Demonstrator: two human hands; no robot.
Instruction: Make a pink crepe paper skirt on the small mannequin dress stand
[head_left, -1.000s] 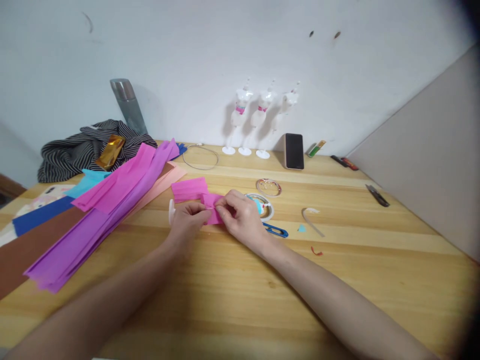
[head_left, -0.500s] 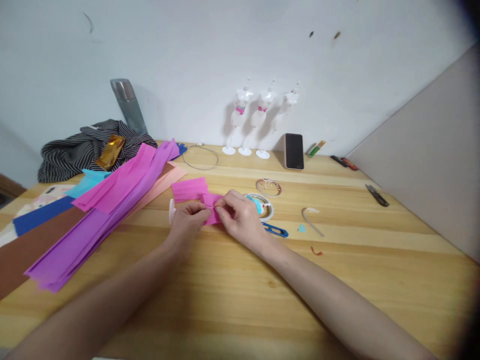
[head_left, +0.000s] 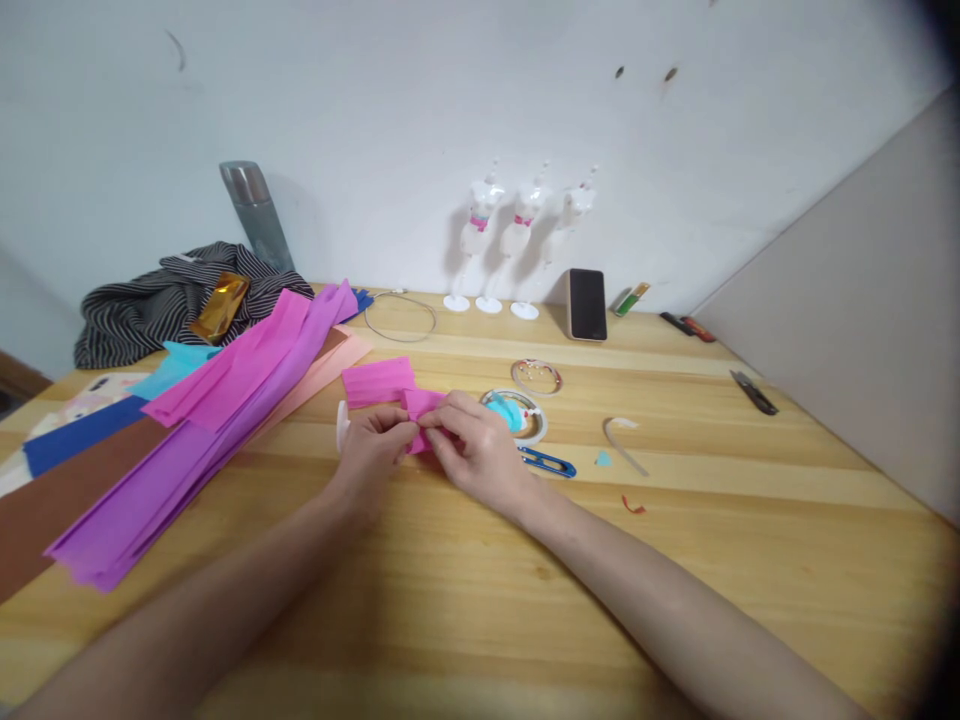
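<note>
My left hand (head_left: pixel 373 448) is closed, thumb and forefinger pinching the near left side of a small pink crepe paper piece (head_left: pixel 421 402). From the right, my right hand (head_left: pixel 480 445) pinches the same paper, its fingertips nearly meeting the left ones. A round white base (head_left: pixel 343 425) sticks out beyond my left hand; what joins it is hidden. Another pink crepe paper strip (head_left: pixel 379 382) lies flat just behind. Close to my right hand are a ring-shaped tray (head_left: pixel 534 425) with a light blue scrap (head_left: pixel 504 410) and blue-handled scissors (head_left: pixel 550 462), partly covered.
Three white mini mannequins (head_left: pixel 487 303) stand by the wall, near a phone (head_left: pixel 587 305). Crepe paper strips (head_left: pixel 180 480), a striped cloth (head_left: pixel 135 310) and a flask (head_left: pixel 259 215) occupy the left. A bead dish (head_left: pixel 537 377), scraps (head_left: pixel 604 459) and a cutter (head_left: pixel 754 392) lie rightward.
My right hand has shifted slightly left and down, its fingertips now closer to my left hand's. More of the light blue scrap and tray shows. Both hands still pinch the pink paper.
</note>
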